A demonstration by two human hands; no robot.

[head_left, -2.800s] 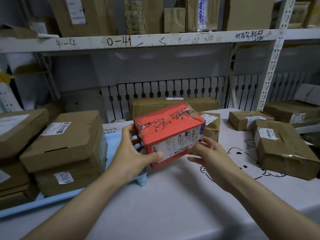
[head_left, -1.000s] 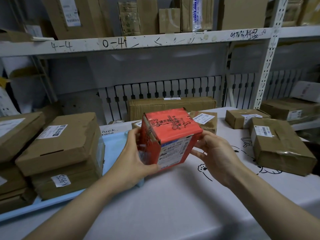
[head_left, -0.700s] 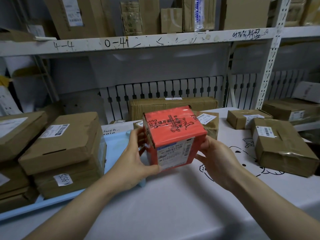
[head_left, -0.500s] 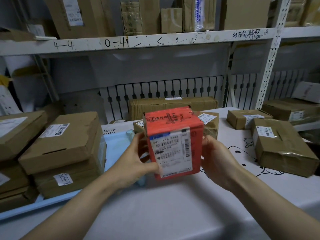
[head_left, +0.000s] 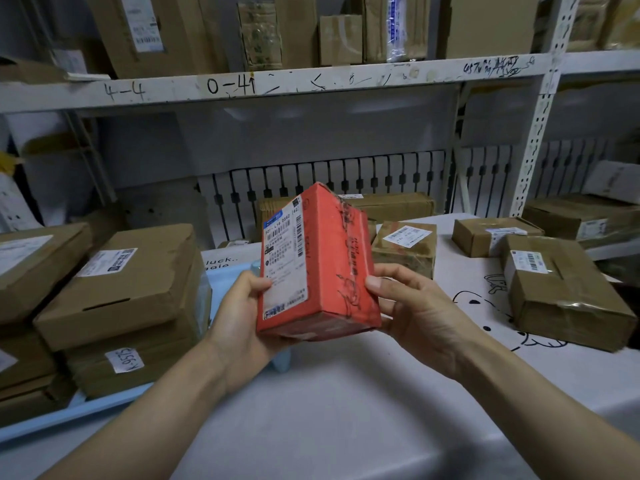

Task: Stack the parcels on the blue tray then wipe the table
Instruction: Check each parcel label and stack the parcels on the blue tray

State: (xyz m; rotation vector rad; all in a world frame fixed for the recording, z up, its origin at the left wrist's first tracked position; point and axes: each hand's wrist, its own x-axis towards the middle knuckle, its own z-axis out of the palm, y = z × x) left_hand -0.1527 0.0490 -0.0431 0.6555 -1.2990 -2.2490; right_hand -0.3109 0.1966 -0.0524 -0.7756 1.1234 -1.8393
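**Red parcel held in both hands above the surface**

I see the red parcel (head_left: 323,268) raised clear of the white surface (head_left: 346,420), tilted with its far end higher; its white shipping label faces me on the left face, and black printed lettering under clear tape runs down the right face. My left hand (head_left: 242,317) grasps the parcel's lower left side, thumb pressed on the label and fingers curled underneath; my right hand (head_left: 412,317) grips the lower right edge, thumb laid on the red face, the remaining fingers hidden behind the parcel.

Left of the red parcel lies the blue tray (head_left: 69,414), its pale rim running along the near side; on the tray sits a stack of brown cardboard boxes (head_left: 128,299), the lower one bearing a handwritten sticker; more brown boxes stand further left of that stack, cut by the frame edge. Just behind the red parcel, on the surface, rests a small taped brown parcel (head_left: 405,247) with a white label on top; right of the red parcel lies a larger brown parcel (head_left: 568,292) wrapped in clear tape, and behind that one a smaller brown box (head_left: 491,235); a long flat carton (head_left: 391,206) stands behind the red parcel against the shelving (head_left: 277,88), whose edge carries handwritten marks.
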